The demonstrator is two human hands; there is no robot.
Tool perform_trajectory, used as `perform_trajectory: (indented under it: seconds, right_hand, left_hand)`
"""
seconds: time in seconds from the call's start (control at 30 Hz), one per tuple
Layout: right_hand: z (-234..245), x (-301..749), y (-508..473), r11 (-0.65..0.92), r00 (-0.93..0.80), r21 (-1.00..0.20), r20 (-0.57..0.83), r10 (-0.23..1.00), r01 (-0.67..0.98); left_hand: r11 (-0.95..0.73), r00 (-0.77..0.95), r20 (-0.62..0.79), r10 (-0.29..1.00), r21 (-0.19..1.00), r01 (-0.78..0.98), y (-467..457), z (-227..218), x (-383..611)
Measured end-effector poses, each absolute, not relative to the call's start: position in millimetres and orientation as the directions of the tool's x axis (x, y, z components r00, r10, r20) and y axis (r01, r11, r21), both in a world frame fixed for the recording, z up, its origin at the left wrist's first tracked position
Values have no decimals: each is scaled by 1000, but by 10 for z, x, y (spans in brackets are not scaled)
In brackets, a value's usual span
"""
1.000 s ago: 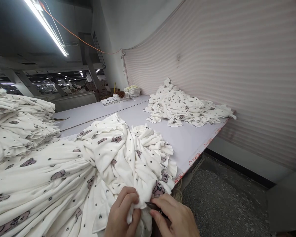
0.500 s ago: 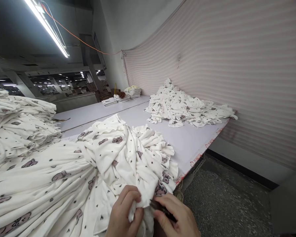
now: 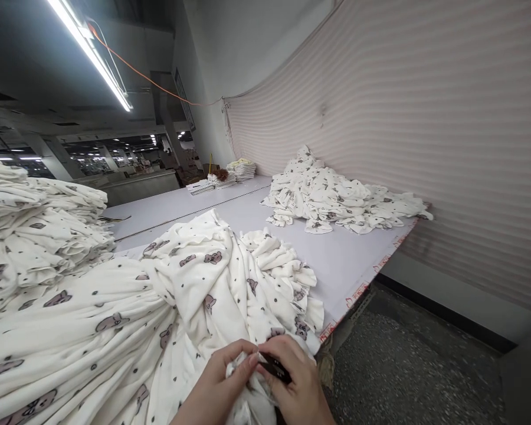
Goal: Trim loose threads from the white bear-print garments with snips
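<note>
A large white fleece garment (image 3: 194, 295) printed with small bears and dots lies bunched on the grey table (image 3: 349, 260) in front of me. My left hand (image 3: 212, 392) pinches a fold of its fabric at the bottom of the view, fingers closed on the cloth. My right hand (image 3: 296, 386) is closed round a small dark tool (image 3: 272, 367), likely thread snips, its tip pressed against the pinched fold. The two hands touch each other over the cloth, close to the table's near edge.
A tall stack of the same printed garments (image 3: 35, 224) stands at the left. A loose heap of them (image 3: 336, 198) lies further along the table by the striped wall. Folded piles (image 3: 241, 168) sit at the far end. Speckled floor (image 3: 416, 366) is to the right.
My right hand has moved left and up, bringing the dark tool against the fold held by my left hand. The view has shifted slightly down and right.
</note>
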State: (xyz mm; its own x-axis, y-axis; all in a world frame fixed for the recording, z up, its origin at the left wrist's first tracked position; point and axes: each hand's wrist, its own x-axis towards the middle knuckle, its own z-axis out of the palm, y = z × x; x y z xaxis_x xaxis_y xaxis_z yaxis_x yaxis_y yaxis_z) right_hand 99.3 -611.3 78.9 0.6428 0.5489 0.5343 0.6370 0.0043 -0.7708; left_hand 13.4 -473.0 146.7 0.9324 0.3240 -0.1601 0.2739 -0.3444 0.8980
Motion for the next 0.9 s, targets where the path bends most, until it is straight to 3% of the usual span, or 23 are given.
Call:
perform_trajectory:
  seconds: [0.17, 0.27, 0.4, 0.5, 0.73, 0.9]
  right_hand:
    - [744, 917, -6047, -94, 730, -816, 450, 514, 570]
    - [789, 916, -6078, -62, 783, -891, 360, 507, 450]
    - [817, 957, -6223, 51, 754, -884, 425, 501, 465]
    - [802, 970, -6291, 0, 724, -848, 453, 521, 530]
    - [776, 936, -6211, 3, 762, -874, 425, 489, 486]
    - [540, 1049, -6394, 34, 825, -929, 344, 449, 369]
  left_hand:
    - [-438, 939, -69, 337, 871, 221, -4790, 1424, 122]
    - [-449, 933, -41, 357, 869, 209, -4804, 1393, 137]
    - [-403, 913, -13, 409, 895, 193, -4798, 1411, 144]
    - [-434, 919, 19, 395, 885, 168, -4795, 1408, 133]
    - [-523, 938, 93, 333, 846, 102, -4828, 1298, 154]
    - [-452, 775, 116, 621, 861, 234, -4536, 1398, 4]
